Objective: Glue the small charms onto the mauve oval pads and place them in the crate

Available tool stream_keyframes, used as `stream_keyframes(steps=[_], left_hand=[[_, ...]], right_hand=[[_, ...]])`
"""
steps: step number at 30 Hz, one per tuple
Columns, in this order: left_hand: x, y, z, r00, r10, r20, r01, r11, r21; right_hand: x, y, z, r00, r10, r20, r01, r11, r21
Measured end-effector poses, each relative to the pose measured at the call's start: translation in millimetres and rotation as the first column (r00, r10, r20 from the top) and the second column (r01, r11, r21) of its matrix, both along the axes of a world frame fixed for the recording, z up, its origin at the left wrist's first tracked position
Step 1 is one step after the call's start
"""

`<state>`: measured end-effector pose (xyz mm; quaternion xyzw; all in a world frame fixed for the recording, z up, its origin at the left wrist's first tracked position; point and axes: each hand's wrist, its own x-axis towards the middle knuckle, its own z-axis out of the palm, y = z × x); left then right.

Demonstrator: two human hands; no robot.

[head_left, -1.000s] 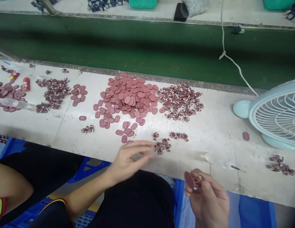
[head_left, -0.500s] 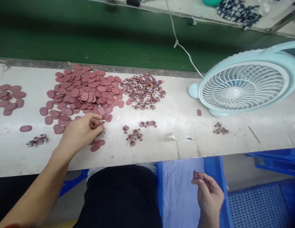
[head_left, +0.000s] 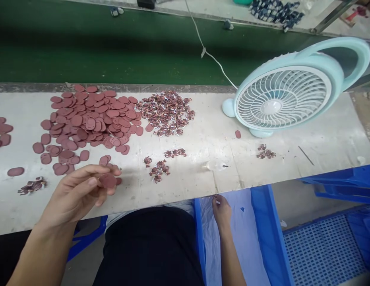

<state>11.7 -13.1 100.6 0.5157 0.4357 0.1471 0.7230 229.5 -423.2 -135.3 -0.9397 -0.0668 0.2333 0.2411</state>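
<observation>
My left hand [head_left: 74, 194] is over the near edge of the table, pinching a flat dark-red oval piece [head_left: 108, 180] between thumb and fingers. Beyond it spreads a big heap of similar oval pieces [head_left: 92, 115], a few lying right behind my fingers. My right hand [head_left: 223, 212] is at the table's front edge, above the lined blue crate [head_left: 262, 222]. Its fingertips are pinched together, and what they hold is too small to make out. A clear little bottle with a dark thin tip [head_left: 215, 165] lies on the table just beyond it.
A pile of small brown-and-white pieces [head_left: 167, 111] sits right of the ovals, with smaller clusters [head_left: 159, 170] nearer me. A light-blue fan [head_left: 283, 95] stands at the right, its white cable [head_left: 216, 59] running back. A thin dark stick [head_left: 306, 155] lies near the right edge.
My left hand has drawn back from the heap towards me, an oval piece now showing in its fingers. My right hand has moved left and up to the table edge; the reddish piece it held no longer shows.
</observation>
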Motion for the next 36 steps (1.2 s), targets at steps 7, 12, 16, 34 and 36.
stream_keyframes(steps=[7,12,16,34,36], left_hand=[[-0.1,-7.8,-5.6,0.998,0.050,0.027,-0.048,0.994,-0.094],[0.1,-8.2,-9.8,0.999,0.035,0.040,-0.030,0.993,-0.116],[-6.8,-2.6,-14.3,0.998,-0.014,0.056,0.022,0.989,-0.145],[24.5,-71.9,-34.6,0.897,-0.001,0.442,0.265,0.802,-0.536],[25.2,-77.9,-37.1,0.882,0.020,0.470,0.281,0.779,-0.560]], right_hand=[[4.3,1.5,-8.3,0.999,0.051,-0.001,-0.051,0.995,-0.080],[6.9,9.3,-13.3,1.000,0.001,-0.029,-0.005,0.992,-0.130],[10.4,19.2,1.6,0.996,-0.093,-0.009,0.093,0.993,-0.071],[22.6,191.1,177.1,0.654,0.476,-0.588,0.637,0.074,0.768],[27.8,202.2,180.8,0.638,0.491,-0.593,0.654,0.061,0.754]])
